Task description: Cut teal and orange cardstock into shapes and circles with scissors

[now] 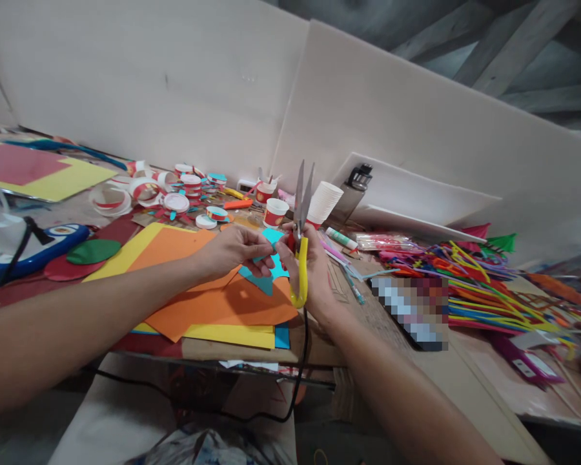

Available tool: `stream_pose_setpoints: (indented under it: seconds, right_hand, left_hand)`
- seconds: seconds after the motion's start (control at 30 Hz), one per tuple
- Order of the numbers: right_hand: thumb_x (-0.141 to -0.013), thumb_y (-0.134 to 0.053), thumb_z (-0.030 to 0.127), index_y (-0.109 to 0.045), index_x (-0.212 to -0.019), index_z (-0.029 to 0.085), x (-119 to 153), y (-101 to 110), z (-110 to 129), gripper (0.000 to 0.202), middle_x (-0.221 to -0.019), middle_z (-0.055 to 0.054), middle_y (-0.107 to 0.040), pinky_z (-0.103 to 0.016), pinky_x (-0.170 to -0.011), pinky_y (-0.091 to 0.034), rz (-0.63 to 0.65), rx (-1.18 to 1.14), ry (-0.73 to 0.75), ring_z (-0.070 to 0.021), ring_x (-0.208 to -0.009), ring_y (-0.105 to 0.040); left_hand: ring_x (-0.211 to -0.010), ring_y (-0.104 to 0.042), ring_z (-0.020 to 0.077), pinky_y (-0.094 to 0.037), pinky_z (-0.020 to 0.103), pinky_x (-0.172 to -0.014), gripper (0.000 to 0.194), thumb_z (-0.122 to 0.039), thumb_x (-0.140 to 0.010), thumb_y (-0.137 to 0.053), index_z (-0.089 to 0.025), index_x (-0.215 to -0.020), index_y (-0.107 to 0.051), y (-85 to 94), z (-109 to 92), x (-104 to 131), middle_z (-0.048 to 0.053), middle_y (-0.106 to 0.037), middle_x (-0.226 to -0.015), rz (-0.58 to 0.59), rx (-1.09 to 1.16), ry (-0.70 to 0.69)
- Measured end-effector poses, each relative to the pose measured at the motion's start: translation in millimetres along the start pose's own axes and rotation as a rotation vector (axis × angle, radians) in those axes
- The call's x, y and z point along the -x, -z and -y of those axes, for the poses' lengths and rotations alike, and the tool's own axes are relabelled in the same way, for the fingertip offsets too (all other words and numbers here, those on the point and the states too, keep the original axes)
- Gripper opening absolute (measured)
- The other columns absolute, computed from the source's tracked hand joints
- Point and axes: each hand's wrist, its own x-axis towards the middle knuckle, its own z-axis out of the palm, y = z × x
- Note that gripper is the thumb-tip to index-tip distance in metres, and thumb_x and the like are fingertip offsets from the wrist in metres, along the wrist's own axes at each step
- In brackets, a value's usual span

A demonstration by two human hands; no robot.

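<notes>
My left hand [242, 250] is closed in a pinch on a piece of light blue paper [274, 237] above the stacked sheets. In my right hand [314, 274] are scissors [299, 268] with a yellow and red handle, their blades pointing up and slightly apart. The thumb and fingertips of this hand come close to the paper; whether they touch it I cannot tell. More light blue paper [264, 284] shows just below my hands. Under it lie orange sheets [208, 313] and yellow sheets [227, 335].
Cut paper cups [148, 189] crowd the back left, with a whole cup [275, 212] and a cup stack [325, 201] behind my hands. A glue stick [341, 238], a phone [407, 313] and colourful pipe cleaners [494, 303] lie right. A black cable [300, 368] hangs over the table edge.
</notes>
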Motion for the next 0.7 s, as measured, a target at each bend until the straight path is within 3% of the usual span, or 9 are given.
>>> stream_pose_setpoints:
  seconds: [0.13, 0.33, 0.5, 0.7]
  right_hand:
    - [-0.082, -0.057, 0.042, -0.044, -0.101, 0.024, -1.7, 8.0, -4.7, 0.029, -0.071, 0.005, -0.044, -0.023, -0.051, -0.039, 0.039, 0.012, -0.012, -0.0095, -0.057, -0.042]
    - [-0.085, -0.053, 0.043, -0.047, -0.102, 0.023, -0.8, 14.9, -10.9, 0.026, -0.074, 0.002, -0.048, -0.026, -0.059, -0.042, 0.167, 0.262, 0.001, -0.0133, -0.065, -0.047]
    - [-0.088, -0.049, 0.041, -0.05, -0.104, 0.022, 2.2, 15.6, -8.9, 0.026, -0.086, -0.001, -0.056, -0.027, -0.069, -0.044, 0.274, 0.323, -0.024, -0.014, -0.076, -0.051]
    - [-0.089, -0.047, 0.047, -0.05, -0.104, 0.02, 3.4, 13.4, -8.7, 0.031, -0.084, -0.001, -0.057, -0.027, -0.067, -0.043, 0.317, 0.305, -0.069, -0.0136, -0.072, -0.051]
  left_hand:
    - [-0.055, -0.064, 0.0121, -0.053, 0.023, -0.054, 0.029, -0.038, -0.077, -0.068, -0.01, -0.074, -0.066, 3.7, -1.4, 0.7, 0.007, -0.07, -0.069, -0.042, -0.037, -0.075]
    - [-0.055, -0.063, 0.0112, -0.051, 0.022, -0.053, 0.029, -0.04, -0.077, -0.068, -0.012, -0.077, -0.064, 9.1, -3.7, -1.7, 0.006, -0.07, -0.072, -0.14, -0.01, -0.201]
    - [-0.053, -0.062, 0.0105, -0.05, 0.022, -0.051, 0.029, -0.041, -0.076, -0.069, -0.012, -0.081, -0.063, 12.0, -6.1, -3.6, 0.005, -0.069, -0.071, -0.178, 0.045, -0.226]
    - [-0.054, -0.062, 0.0102, -0.049, 0.021, -0.051, 0.029, -0.041, -0.077, -0.069, -0.012, -0.079, -0.064, 10.8, -9.1, -2.3, 0.005, -0.069, -0.072, -0.186, 0.081, -0.233]
